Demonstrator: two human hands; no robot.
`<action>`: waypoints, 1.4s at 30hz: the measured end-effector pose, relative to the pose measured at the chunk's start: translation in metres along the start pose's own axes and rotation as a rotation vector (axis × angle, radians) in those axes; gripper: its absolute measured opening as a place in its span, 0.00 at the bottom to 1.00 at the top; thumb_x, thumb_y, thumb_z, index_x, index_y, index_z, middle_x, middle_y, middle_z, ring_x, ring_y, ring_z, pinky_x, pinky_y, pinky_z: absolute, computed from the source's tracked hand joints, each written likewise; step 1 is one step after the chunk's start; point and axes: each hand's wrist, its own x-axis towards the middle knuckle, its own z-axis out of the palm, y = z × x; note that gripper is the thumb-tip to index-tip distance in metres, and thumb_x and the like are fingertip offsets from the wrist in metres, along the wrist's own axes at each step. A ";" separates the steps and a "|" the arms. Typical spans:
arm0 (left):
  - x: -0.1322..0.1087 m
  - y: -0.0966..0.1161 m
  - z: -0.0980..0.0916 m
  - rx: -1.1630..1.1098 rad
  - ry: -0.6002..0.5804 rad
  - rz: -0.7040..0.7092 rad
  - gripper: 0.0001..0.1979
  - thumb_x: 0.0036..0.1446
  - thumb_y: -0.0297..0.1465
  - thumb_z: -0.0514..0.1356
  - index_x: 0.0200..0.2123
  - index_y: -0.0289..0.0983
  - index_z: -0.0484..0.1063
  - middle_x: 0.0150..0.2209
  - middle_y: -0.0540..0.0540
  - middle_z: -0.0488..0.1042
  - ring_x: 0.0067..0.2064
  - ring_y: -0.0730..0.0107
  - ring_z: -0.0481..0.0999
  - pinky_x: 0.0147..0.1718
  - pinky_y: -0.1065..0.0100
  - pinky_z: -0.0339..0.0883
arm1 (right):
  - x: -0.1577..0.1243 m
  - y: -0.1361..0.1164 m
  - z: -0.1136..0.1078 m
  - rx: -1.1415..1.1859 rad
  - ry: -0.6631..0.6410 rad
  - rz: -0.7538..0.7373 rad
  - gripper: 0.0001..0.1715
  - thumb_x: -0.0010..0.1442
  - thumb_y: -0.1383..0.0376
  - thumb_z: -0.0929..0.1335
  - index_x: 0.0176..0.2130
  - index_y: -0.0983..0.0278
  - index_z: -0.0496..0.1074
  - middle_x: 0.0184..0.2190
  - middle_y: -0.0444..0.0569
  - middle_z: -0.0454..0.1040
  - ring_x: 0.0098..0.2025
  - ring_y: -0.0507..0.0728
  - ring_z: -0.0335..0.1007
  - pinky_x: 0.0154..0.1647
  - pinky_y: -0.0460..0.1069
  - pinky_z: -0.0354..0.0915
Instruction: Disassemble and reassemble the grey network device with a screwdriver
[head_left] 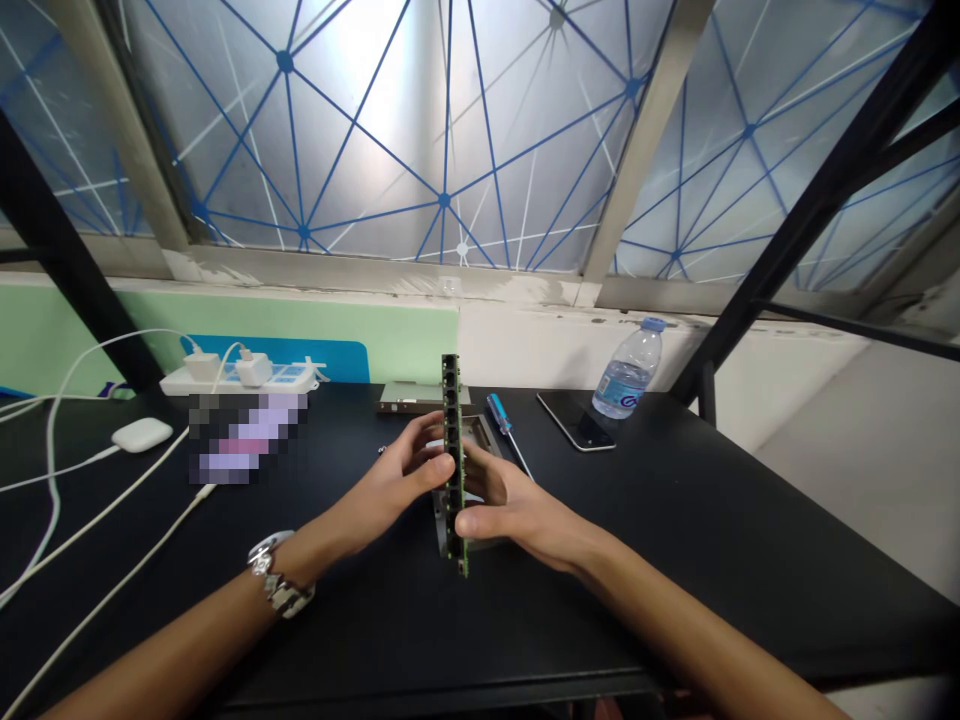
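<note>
A narrow green circuit board (451, 400) with a row of black ports stands edge-on above the black table (337, 640). My left hand (409, 465) grips it from the left, thumb on the port edge. From the right, my right hand (506, 495) holds its lower part between thumb and fingers; some fingertips are hidden behind the board. Beneath and behind my hands lies a grey metal casing (486, 435), partly covered. Behind it is a flat metal piece (411, 396). A blue-handled screwdriver (501, 415) rests to the right of the casing.
A phone (577, 420) and a water bottle (628, 370) are at the back right. On the left are a power strip (292, 378) with chargers, a white earphone case (142, 435), a blurred-out item (247, 440) and loose white cables (112, 550). Black frame posts flank the table.
</note>
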 end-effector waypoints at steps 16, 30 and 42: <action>0.002 0.009 0.000 0.081 0.052 0.084 0.30 0.64 0.40 0.60 0.65 0.40 0.55 0.63 0.35 0.62 0.59 0.48 0.68 0.54 0.51 0.67 | -0.004 -0.006 -0.005 0.162 0.046 0.069 0.38 0.54 0.66 0.75 0.61 0.58 0.68 0.60 0.51 0.69 0.61 0.61 0.63 0.60 0.56 0.57; 0.004 0.018 -0.020 0.193 0.164 0.011 0.29 0.61 0.42 0.62 0.64 0.42 0.63 0.58 0.39 0.67 0.56 0.52 0.69 0.50 0.56 0.68 | 0.000 -0.003 -0.037 0.078 0.268 -0.025 0.18 0.60 0.61 0.72 0.49 0.64 0.76 0.42 0.52 0.80 0.44 0.58 0.75 0.50 0.55 0.67; 0.001 0.016 -0.018 0.054 0.007 0.088 0.30 0.60 0.33 0.64 0.65 0.47 0.62 0.58 0.40 0.66 0.55 0.56 0.69 0.48 0.59 0.70 | 0.005 0.008 -0.035 -0.323 0.385 -0.044 0.20 0.63 0.54 0.68 0.49 0.64 0.72 0.32 0.47 0.75 0.38 0.57 0.70 0.43 0.53 0.66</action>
